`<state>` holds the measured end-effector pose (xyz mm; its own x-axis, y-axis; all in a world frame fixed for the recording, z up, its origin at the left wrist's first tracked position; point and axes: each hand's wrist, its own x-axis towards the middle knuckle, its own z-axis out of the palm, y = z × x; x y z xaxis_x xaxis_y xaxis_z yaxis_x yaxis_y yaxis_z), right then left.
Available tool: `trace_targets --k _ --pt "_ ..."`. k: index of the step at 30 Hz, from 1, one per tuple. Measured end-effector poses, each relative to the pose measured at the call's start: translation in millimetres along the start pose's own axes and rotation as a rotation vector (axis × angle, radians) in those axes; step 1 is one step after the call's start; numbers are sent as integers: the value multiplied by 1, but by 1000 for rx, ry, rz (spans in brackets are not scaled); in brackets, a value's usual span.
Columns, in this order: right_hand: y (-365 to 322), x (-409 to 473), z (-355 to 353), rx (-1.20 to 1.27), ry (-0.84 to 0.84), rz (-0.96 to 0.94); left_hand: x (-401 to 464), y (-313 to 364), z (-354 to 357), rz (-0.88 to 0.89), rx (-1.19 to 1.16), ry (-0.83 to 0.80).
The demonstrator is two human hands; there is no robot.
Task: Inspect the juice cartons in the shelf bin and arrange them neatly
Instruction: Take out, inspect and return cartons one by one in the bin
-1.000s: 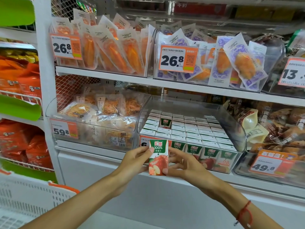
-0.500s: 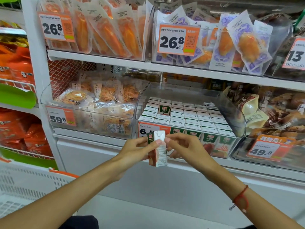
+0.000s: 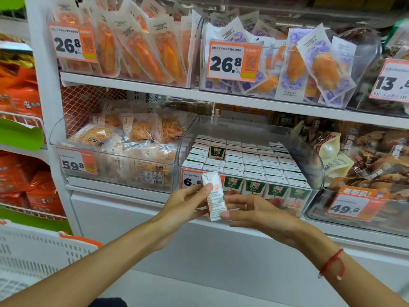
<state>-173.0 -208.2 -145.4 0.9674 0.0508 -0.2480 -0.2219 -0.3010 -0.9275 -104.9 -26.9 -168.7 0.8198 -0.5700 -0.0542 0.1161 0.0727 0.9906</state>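
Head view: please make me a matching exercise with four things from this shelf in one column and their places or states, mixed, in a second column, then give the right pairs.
Things:
1. held juice carton
2. raised carton
3. 49.8 price tag
4. red cord

Places or states:
A. around the right wrist
B. standing higher than the rows in the clear bin
C. on the front of the bin at the right
D. between the left hand and the right hand, in front of the bin

Pairs: 1-D, 2-B, 3-C, 4-A
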Motion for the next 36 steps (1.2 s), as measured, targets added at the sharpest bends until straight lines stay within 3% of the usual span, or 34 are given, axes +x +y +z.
trace_targets --k 4,8,13,16,20,23,32,36 --pt "0 -1 2 0 99 -53 0 0 2 3 -40 21" --pt "2 -1 7 -70 237 -68 0 -2 2 54 -20 212" --pt "4 -2 20 -360 430 -122 -1 -5 9 71 -24 220" --pt "4 -1 18 -326 344 -100 -1 -4 7 61 -6 192" --pt "0 -3 5 -24 187 -10 -2 0 1 16 -30 140" --pt "-1 -2 4 38 104 11 -1 1 -2 7 -40 120" --pt "-3 -1 3 113 88 -37 -3 2 -4 51 -99 1" --pt "-2 0 5 93 205 -87 -3 0 -3 71 10 66"
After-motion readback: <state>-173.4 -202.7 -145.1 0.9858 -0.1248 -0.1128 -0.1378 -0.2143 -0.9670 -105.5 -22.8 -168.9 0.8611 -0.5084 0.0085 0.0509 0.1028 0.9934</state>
